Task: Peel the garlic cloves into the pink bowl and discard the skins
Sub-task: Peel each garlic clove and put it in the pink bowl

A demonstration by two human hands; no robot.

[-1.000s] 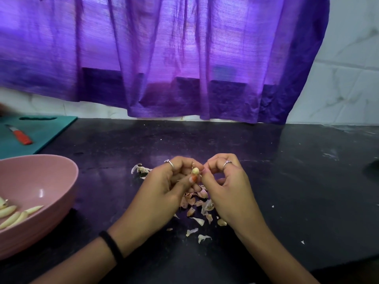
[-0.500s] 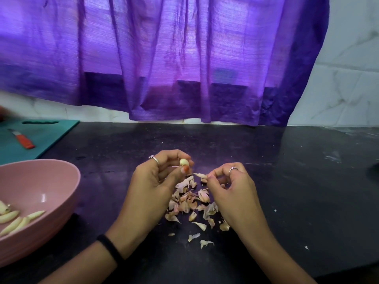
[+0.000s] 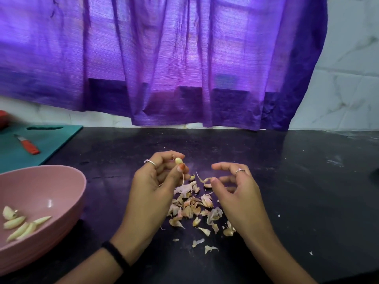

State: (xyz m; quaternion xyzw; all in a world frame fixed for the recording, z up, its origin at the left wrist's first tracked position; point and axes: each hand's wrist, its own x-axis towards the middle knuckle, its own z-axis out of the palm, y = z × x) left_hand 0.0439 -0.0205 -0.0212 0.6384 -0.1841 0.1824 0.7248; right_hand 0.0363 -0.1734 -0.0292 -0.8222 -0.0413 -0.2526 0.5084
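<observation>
My left hand [image 3: 155, 187] pinches a small pale garlic clove [image 3: 178, 160] between thumb and fingers above the black counter. A thin strip of skin hangs down from it. My right hand [image 3: 235, 191] hovers to the right with its fingers loosely spread, and a curl of skin [image 3: 204, 179] sits at its thumb tip. A heap of papery skins [image 3: 194, 208] lies on the counter between and below both hands. The pink bowl [image 3: 67, 203] stands at the left and holds several peeled cloves [image 3: 22, 224].
A teal cutting board [image 3: 51, 142] lies at the back left with a small red-handled knife [image 3: 29, 147] on it. A purple curtain [image 3: 164, 62] hangs behind the counter. Small skin scraps [image 3: 311, 253] dot the black counter [image 3: 307, 191] to the right.
My hands have drawn apart. The right hand pulled a piece of skin off the clove and spread its fingers, while the left hand kept the clove. More skins lie in the heap.
</observation>
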